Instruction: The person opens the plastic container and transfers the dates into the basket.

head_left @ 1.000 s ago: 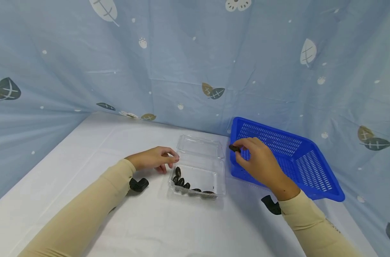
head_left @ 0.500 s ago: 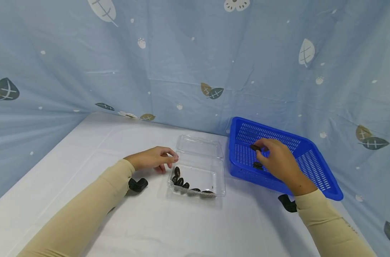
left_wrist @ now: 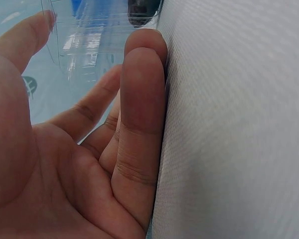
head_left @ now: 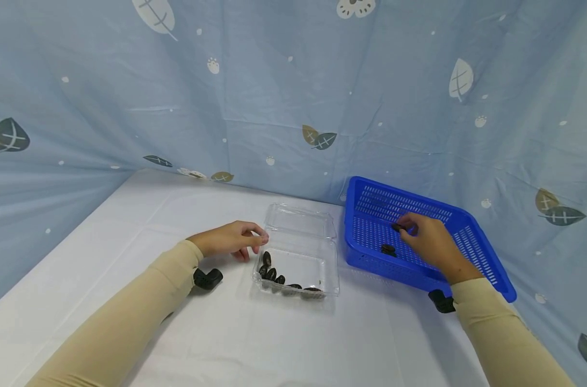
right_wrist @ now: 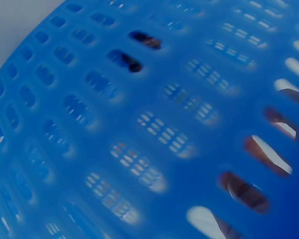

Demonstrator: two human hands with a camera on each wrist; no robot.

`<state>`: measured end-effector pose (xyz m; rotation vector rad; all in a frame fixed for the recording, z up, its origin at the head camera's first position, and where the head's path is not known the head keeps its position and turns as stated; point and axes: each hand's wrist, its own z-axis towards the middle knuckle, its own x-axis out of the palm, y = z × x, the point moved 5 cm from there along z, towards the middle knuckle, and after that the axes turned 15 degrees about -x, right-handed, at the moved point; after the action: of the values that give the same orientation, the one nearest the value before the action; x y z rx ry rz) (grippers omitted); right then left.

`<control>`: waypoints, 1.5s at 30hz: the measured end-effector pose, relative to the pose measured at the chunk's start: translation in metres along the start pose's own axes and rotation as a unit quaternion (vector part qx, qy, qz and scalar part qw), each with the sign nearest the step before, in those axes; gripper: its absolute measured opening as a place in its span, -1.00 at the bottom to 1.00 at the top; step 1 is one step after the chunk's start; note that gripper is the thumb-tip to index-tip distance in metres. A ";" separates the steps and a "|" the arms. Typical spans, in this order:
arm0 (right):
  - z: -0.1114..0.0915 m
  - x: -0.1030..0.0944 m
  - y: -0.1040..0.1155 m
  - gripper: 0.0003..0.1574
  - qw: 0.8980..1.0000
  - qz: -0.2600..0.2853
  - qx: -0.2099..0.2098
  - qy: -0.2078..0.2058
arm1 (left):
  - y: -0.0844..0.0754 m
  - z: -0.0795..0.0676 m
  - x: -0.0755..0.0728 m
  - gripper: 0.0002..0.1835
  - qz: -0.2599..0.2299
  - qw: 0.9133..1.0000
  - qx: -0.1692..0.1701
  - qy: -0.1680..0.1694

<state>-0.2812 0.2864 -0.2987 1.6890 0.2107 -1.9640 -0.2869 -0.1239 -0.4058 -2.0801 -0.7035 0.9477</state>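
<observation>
Inside the blue basket (head_left: 395,263), in the head view, my right hand (head_left: 430,242) pinches a small dark oval piece (head_left: 397,227) between thumb and fingers. More dark pieces (head_left: 388,249) lie on the basket floor near that hand. An opened clear plastic box (head_left: 298,263) stands on the table to the left, with several black oval pieces (head_left: 272,273) along its left and front sides. My left hand (head_left: 232,239) rests beside the box's left edge, fingers loose, holding nothing. The left wrist view shows its fingers (left_wrist: 142,89) against the white cloth and a fingertip at the clear plastic.
A white cloth (head_left: 216,333) covers the table. Behind it hangs a blue curtain (head_left: 254,80) with leaf prints. The box's lid (head_left: 300,220) lies folded back. The right wrist view is filled by the basket's slotted wall (right_wrist: 154,104), with dark bits showing through.
Holding the dark piece, my right hand has moved right from the basket's left rim, into the basket, and lower. The left hand and the box stay put.
</observation>
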 end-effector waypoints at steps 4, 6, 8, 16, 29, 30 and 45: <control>0.003 0.007 -0.008 -0.70 0.999 0.015 0.010 0.029 | 0.000 -0.001 0.000 -0.47 0.000 1.000 -0.005 -0.003; 0.004 0.011 -0.011 -0.71 0.999 0.020 0.014 0.044 | 0.000 -0.001 0.000 -0.47 0.000 1.000 -0.006 -0.002; 0.005 0.015 -0.013 -0.72 0.998 0.021 0.015 0.056 | 0.001 -0.001 0.000 -0.46 0.000 1.000 -0.006 -0.002; 0.007 0.029 -0.020 -0.74 0.995 0.017 0.030 0.097 | 0.000 0.000 0.000 -0.46 0.001 1.000 -0.002 -0.002; 0.009 0.038 -0.024 -0.73 0.991 -0.003 0.032 0.128 | 0.001 0.002 0.000 -0.46 -0.002 1.000 -0.004 -0.004; 0.009 0.038 -0.025 -0.73 0.991 -0.003 0.033 0.129 | 0.001 0.001 0.000 -0.46 -0.001 1.000 -0.004 -0.005; 0.009 0.040 -0.027 -0.69 0.991 -0.007 0.032 0.127 | -0.001 -0.001 -0.001 -0.45 -0.003 1.000 -0.003 -0.001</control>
<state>-0.3051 0.2939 -0.3408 1.9839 0.2549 -1.7771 -0.2869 -0.1241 -0.4049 -2.0818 -0.7129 0.9457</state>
